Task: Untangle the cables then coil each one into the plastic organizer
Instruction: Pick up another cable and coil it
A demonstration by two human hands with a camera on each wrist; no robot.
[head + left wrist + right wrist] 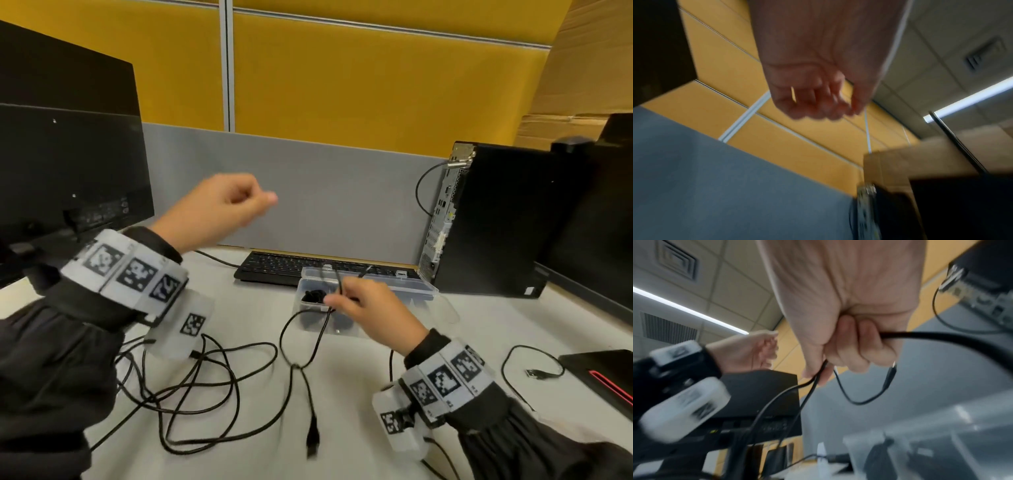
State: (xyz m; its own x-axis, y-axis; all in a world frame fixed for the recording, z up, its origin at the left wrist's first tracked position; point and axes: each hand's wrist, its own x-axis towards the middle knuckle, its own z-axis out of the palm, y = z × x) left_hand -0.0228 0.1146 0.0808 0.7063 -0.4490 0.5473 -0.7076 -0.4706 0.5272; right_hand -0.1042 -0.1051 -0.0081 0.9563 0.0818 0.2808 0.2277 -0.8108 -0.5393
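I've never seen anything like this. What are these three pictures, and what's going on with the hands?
No robot here: a person wears three cameras. One picture looks down from the head; the other two look along each wrist at the fingers. The patterned bands are strapped on the wrists. The right hand holds a black cable over a clear organizer. The left hand is raised, fingers curled, holding nothing visible. More cables lie tangled on the white desk, near a keyboard.
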